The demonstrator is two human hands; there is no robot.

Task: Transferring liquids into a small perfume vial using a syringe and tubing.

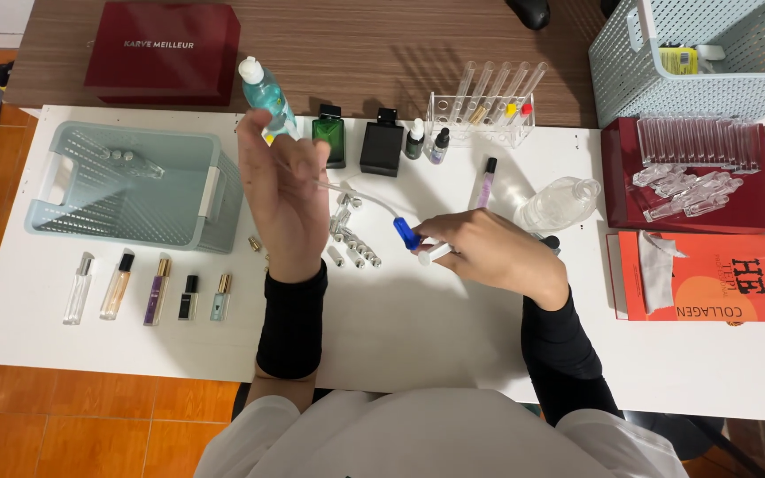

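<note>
Above the white table [418, 336], the left hand [281, 190] is raised, fingers closed around a blue bottle [265, 93], while the right hand [489, 252] pinches a blue-tipped pump tube [405, 232] beside small silver caps [351, 248].

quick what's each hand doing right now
left hand: raised, closed on a blue bottle
right hand: closed on a blue-tipped syringe
</note>
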